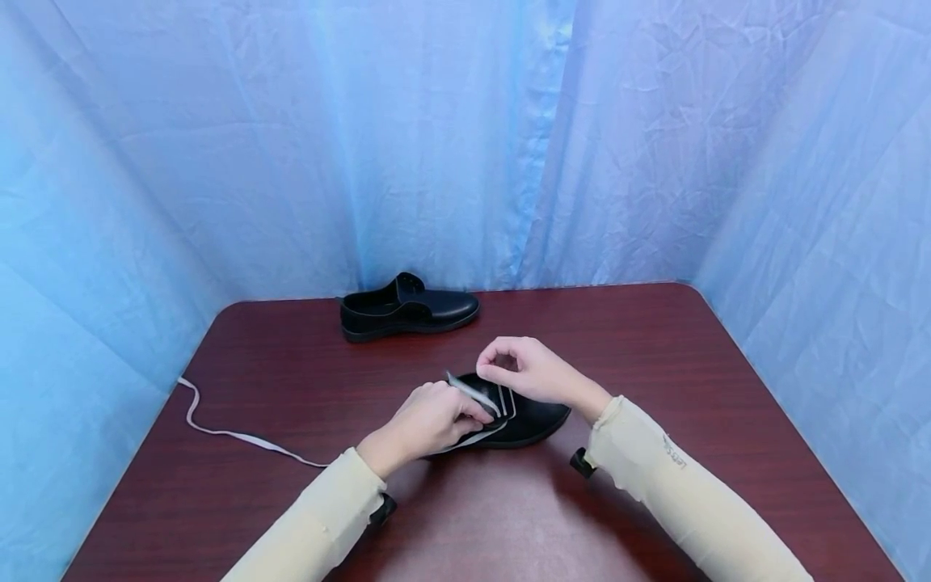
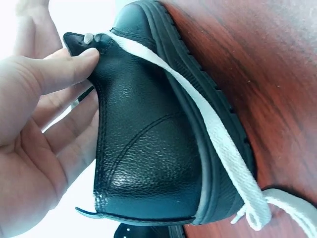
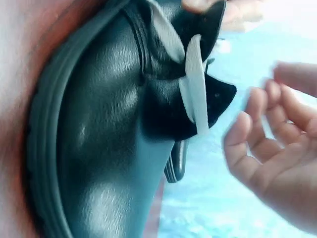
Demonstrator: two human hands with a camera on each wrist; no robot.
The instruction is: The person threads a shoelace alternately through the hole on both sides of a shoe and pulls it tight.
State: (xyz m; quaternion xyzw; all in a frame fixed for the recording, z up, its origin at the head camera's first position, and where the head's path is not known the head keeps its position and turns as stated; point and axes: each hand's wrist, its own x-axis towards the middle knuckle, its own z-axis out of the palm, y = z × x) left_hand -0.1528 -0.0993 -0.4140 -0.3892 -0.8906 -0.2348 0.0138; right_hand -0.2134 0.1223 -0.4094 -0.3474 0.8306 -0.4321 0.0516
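Observation:
A black leather shoe (image 1: 541, 419) lies on the table in front of me, toe to the right. My left hand (image 1: 436, 411) pinches its near eyelet flap between thumb and fingers, as the left wrist view shows at the flap's edge (image 2: 81, 44). A flat white shoelace (image 2: 208, 116) comes out of an eyelet there and runs down across the shoe's side. In the right wrist view the lace (image 3: 197, 82) also crosses between the two flaps. My right hand (image 1: 537, 372) hovers over the far flap, fingers loosely bent with nothing between them, apart from the lace.
A second black shoe (image 1: 440, 309), with no lace showing, stands near the table's back edge. The long lace end (image 1: 250, 439) trails left over the reddish-brown table (image 1: 291, 356) to its left edge. Light blue curtains (image 1: 436, 145) hang behind and at both sides.

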